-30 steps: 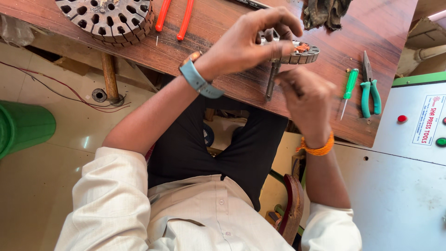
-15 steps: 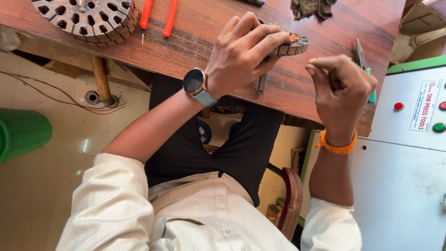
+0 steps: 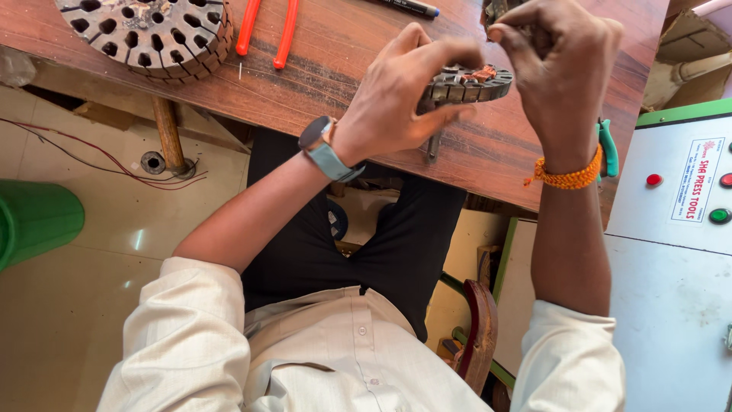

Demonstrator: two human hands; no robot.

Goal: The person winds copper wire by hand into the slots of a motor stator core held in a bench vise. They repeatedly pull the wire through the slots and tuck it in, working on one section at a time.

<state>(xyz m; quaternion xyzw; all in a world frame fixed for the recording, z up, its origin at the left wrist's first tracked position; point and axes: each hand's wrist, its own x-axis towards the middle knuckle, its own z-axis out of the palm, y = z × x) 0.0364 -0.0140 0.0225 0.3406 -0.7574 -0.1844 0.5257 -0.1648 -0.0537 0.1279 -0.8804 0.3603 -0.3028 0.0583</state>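
Small grey slotted stator core (image 3: 465, 84) — edge-on, copper-tipped — above wooden table (image 3: 335, 69).

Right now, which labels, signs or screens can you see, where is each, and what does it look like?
Label: on the white machine cabinet at the right edge; upright white rectangle, red and dark print.
Smartwatch: on the left hand wrist; rounded dark blank screen, light blue strap.
No packages in view.
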